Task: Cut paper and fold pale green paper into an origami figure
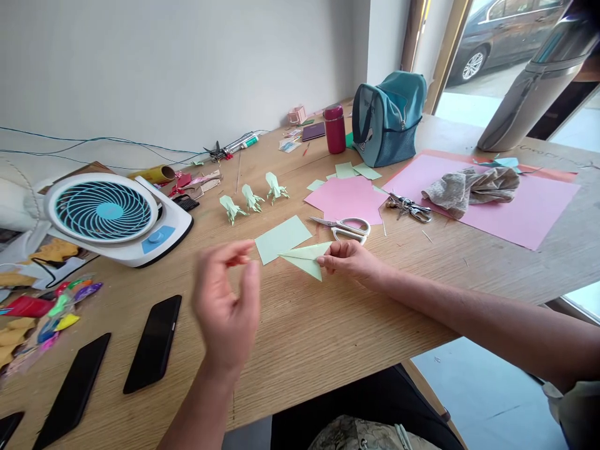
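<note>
My right hand [349,259] pinches the right end of a folded pale green paper [307,258], a pointed kite-like shape held just above the wooden table [337,331]. My left hand [227,306] hovers to the left of it, raised off the table, fingers loosely curled and blurred by motion, holding nothing that I can see. A flat pale green square sheet [282,238] lies just behind the folded piece. Three folded green paper figures [253,199] stand in a row further back.
White-handled scissors [347,228] lie by pink paper [347,197]. A large pink sheet [515,200] carries a crumpled cloth [469,187] and keys [410,207]. A desk fan [110,215], two black phones [154,342], a teal bag [387,119] and a red bottle [334,129] stand around.
</note>
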A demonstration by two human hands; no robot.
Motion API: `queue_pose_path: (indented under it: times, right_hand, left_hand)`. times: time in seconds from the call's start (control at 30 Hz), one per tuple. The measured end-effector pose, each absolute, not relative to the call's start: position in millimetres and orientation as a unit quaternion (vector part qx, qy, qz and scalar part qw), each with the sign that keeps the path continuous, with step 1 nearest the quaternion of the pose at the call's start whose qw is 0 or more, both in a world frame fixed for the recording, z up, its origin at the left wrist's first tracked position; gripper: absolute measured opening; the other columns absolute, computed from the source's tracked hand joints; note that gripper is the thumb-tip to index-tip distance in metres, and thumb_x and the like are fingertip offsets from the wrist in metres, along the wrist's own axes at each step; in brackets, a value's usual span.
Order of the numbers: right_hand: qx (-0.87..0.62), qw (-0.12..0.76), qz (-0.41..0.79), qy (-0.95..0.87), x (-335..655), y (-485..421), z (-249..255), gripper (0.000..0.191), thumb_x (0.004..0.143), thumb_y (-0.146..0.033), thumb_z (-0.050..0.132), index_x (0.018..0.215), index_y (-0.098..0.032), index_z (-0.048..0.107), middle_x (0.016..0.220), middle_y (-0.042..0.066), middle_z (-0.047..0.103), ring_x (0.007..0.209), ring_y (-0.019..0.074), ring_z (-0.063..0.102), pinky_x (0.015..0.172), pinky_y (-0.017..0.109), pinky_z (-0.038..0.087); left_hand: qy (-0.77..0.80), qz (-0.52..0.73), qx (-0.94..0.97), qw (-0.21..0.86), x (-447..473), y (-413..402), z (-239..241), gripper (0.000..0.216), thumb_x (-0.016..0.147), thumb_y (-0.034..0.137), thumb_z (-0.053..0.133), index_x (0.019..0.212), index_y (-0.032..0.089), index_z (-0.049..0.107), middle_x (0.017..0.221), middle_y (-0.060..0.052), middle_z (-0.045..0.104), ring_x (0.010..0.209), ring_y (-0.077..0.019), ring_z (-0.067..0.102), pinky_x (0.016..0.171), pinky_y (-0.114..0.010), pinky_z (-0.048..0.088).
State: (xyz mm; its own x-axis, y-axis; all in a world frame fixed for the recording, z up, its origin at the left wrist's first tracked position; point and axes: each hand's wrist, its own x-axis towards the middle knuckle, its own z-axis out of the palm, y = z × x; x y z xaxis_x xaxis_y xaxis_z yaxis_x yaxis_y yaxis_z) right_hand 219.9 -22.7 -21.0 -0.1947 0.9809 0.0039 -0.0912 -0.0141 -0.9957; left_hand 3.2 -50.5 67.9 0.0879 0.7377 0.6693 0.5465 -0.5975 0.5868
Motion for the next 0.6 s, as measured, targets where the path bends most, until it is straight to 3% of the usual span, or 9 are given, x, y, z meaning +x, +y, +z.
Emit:
queue_pose_path:
  times: [0.1,0.3,0.43,0.6]
  right_hand:
    - [-0.421,0.476,0.572,-0.518,219.2,-24.1,-19.5,0.042,0.067,-0.058,0.075,0.066,-0.018,0.061,0.057,-0.002,0.057,0.057,0.0115,0.048,0.056,0.027,0.034]
    - [-0.431,0.474,0.579,-0.504,219.5,-23.2,-19.9,0.039,0.065,-0.053,0.079,0.064,-0.018,0.062,0.057,-0.002,0.059,0.058,0.0119,0.049,0.058,0.028,0.034]
    - [-0.447,0.466,0.574,-0.504,219.1,-22.1,-22.6,0.040,0.063,-0.054,0.079,0.060,-0.019,0.061,0.057,-0.001,0.060,0.058,0.0126,0.049,0.057,0.028,0.033]
    - [-0.459,0.461,0.566,-0.506,219.1,-22.6,-23.1,0.040,0.063,-0.055,0.078,0.059,-0.019,0.063,0.057,0.000,0.060,0.056,0.0117,0.045,0.055,0.028,0.032]
  left_hand:
    - [0.440,0.480,0.752,0.097,6.8,-33.4,49.9,0.017,0.092,0.020,0.058,0.106,0.019,0.067,0.100,-0.004,0.066,0.088,-0.0157,0.060,0.085,-0.031,0.050]
    - [0.435,0.456,0.774,0.064,10.1,-22.5,29.8,0.014,0.092,0.018,0.057,0.101,0.019,0.068,0.095,-0.004,0.066,0.080,-0.0143,0.059,0.083,-0.029,0.049]
    - [0.407,0.458,0.789,0.037,7.2,-23.5,25.8,0.024,0.092,0.016,0.056,0.113,0.021,0.068,0.100,-0.005,0.067,0.087,-0.0156,0.062,0.086,-0.031,0.050]
    - [0.385,0.409,0.824,-0.078,5.1,-22.4,18.1,0.041,0.092,0.012,0.055,0.131,0.024,0.060,0.103,-0.006,0.070,0.093,-0.0196,0.060,0.088,-0.036,0.046]
